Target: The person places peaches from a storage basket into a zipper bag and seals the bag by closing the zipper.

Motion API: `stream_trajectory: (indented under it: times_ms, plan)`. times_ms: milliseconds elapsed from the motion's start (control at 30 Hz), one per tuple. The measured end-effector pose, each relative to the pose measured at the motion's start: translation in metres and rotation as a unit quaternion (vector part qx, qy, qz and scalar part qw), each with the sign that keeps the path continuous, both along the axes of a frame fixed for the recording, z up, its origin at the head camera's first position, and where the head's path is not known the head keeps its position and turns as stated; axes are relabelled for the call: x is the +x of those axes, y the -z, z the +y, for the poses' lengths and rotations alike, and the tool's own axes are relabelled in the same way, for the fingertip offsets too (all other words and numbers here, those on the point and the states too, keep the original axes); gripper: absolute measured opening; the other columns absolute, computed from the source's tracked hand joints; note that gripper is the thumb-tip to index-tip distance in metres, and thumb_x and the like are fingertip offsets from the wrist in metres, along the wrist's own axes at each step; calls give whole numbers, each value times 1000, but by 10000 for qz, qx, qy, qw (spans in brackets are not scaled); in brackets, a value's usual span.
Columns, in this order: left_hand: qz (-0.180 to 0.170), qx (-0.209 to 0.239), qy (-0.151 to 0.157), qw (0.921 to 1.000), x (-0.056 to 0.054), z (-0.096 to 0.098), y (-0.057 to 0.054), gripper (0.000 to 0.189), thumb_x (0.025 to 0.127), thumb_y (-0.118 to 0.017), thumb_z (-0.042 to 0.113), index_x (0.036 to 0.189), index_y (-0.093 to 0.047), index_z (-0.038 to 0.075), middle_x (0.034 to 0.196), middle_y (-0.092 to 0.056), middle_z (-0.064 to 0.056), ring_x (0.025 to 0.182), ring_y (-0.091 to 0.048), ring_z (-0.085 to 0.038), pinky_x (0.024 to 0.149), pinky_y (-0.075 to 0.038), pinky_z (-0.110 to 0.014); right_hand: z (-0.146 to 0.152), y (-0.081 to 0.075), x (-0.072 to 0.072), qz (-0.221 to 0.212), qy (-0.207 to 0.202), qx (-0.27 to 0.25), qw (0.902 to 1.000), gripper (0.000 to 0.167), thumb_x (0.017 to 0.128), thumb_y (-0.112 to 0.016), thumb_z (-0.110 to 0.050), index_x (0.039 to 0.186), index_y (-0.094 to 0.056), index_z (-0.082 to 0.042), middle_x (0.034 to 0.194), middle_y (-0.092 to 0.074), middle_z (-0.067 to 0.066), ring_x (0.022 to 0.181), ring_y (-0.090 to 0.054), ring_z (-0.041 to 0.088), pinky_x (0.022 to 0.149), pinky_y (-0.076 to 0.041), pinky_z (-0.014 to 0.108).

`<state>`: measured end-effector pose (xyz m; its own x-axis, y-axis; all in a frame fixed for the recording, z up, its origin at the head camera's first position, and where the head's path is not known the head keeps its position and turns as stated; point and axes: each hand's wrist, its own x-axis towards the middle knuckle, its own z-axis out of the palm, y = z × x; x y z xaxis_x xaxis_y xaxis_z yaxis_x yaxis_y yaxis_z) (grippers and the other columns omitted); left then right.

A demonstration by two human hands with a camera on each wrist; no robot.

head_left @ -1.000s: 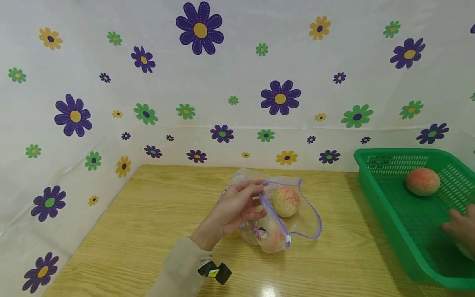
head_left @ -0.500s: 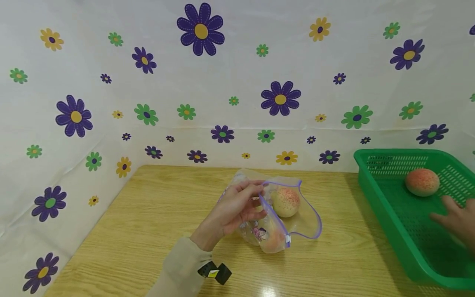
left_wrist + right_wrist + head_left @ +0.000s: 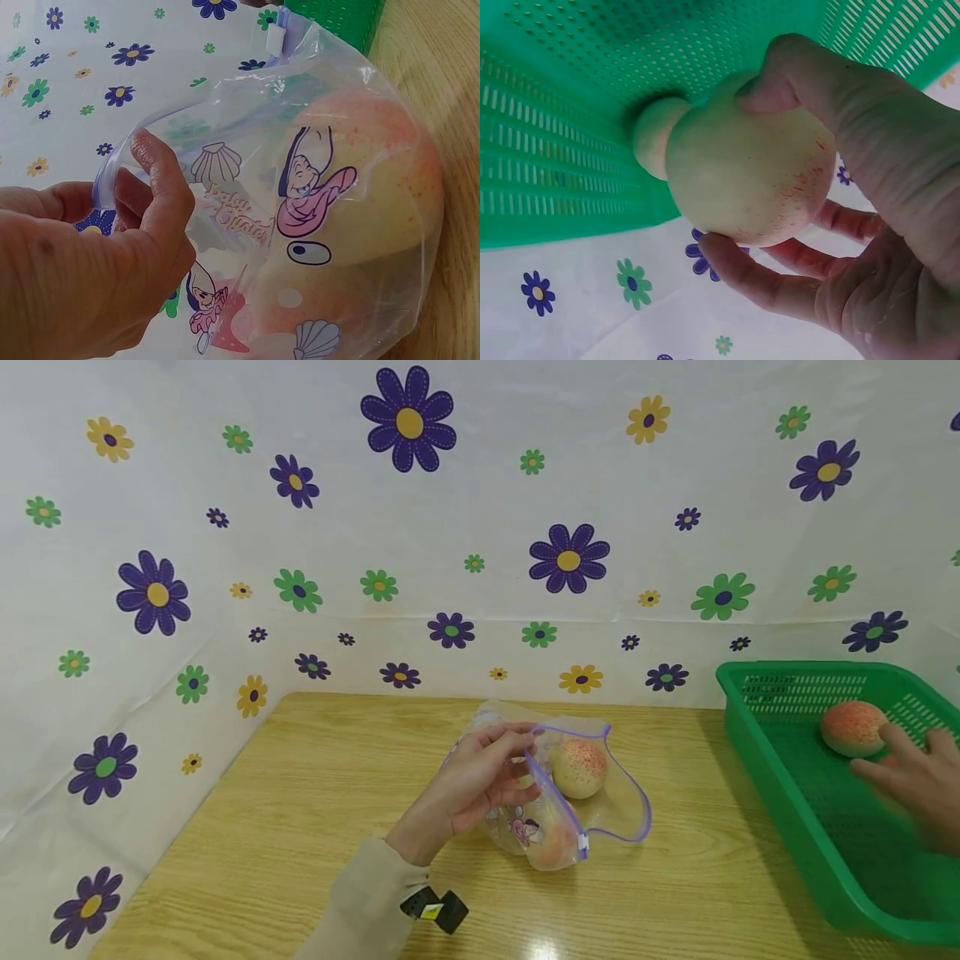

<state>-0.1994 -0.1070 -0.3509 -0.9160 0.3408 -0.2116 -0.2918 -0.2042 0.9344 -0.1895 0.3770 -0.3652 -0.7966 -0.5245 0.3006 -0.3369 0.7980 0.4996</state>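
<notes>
My left hand (image 3: 480, 777) pinches the purple-edged rim of a clear zip bag (image 3: 618, 806) lying on the table, its mouth held open. Peaches show in the bag: a speckled one (image 3: 579, 768) near the opening and another (image 3: 360, 180) pressed against the printed plastic in the left wrist view. Over the green basket (image 3: 783, 810), my right hand (image 3: 918, 785) grips a pale peach (image 3: 742, 165), thumb on one side and fingers on the other in the right wrist view; the hand hides it in the head view. A second peach (image 3: 853, 728) lies in the basket, just beyond my fingertips.
The perforated basket stands at the right side of the wooden table (image 3: 322, 760). A white sheet (image 3: 480, 493) with printed flowers rises behind the table and on the left. A small white slider (image 3: 583, 843) sits at the bag rim's near corner.
My right hand has risen up and left inside the basket, from the lower right edge toward the peach at the back. The left hand and bag stay where they were.
</notes>
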Motion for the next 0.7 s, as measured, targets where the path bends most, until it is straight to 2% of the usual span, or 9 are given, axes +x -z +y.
stream_trajectory:
  times_ms: [133, 233, 367, 500, 700]
  plan:
    - [10, -14, 12, 10000, 0, 0, 0, 39, 106, -51, 19, 142, -53, 4, 96, -58, 3, 79, -58, -7, 72, -64, -26, -2, -6, -4, 245, -549, -111, 9981, 66, 38, -72, 25, 92, -53, -10, 97, -46, 29, 62, -28, 32, 56, -30, 43]
    - [-2, -6, 0, 10000, 0, 0, 0, 38, 106, -51, 18, 142, -54, 5, 96, -57, 3, 79, -57, -8, 72, -64, -26, -2, -9, -4, 231, -471, 8, 9986, 65, 36, -76, 17, 93, -58, -9, 97, -46, 31, 62, -29, 32, 58, -32, 45]
    - [-11, -10, 12, 10000, 0, 0, 0, 38, 107, -50, 18, 143, -53, 5, 96, -57, 3, 78, -57, -8, 72, -64, -27, -3, -10, -5, 293, -126, -7, 9995, 56, 39, -79, 13, 88, -69, -12, 105, -48, 35, 66, -37, 41, 61, -39, 52]
    - [-24, 6, 16, 10000, 0, 0, 0, 38, 107, -50, 18, 142, -53, 4, 96, -57, 3, 78, -57, -8, 71, -63, -26, -3, -10, -6, 227, 51, -188, 9996, 58, 38, -82, 16, 87, -66, -11, 108, -46, 39, 73, -41, 51, 65, -41, 60]
    - [-9, 33, 15, 10000, 1, -1, -1, 38, 106, -50, 18, 142, -53, 3, 96, -57, 3, 78, -57, -7, 71, -63, -26, -7, -12, -5, 203, -281, -808, 9961, 64, 35, -78, 20, 89, -62, -9, 106, -45, 41, 81, -42, 56, 70, -39, 66]
